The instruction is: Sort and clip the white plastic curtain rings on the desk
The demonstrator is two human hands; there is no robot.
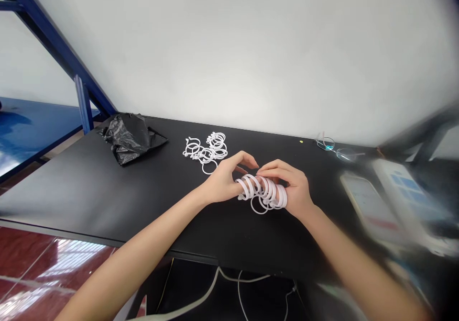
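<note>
My left hand [226, 177] has several white plastic curtain rings [244, 188] looped over its thumb, and its fingers curve above them. My right hand [294, 187] bends in from the other side, with more of the same white rings [268, 192] strung over its thumb side. The fingertips of both hands come close together above this row of rings. Below the row, loose rings [258, 205] hang or rest near the table; which I cannot tell. Farther back lies a pile of white curtain rings [210, 153], with small eyelets on their rims.
A crumpled black plastic bag [131, 137] lies on the black table [172, 187] at the left. Eyeglasses [337, 149] rest near the wall at the back right. A phone [369, 206] and a white box [409, 192] are blurred on the right. Cables [211, 287] hang below the front edge.
</note>
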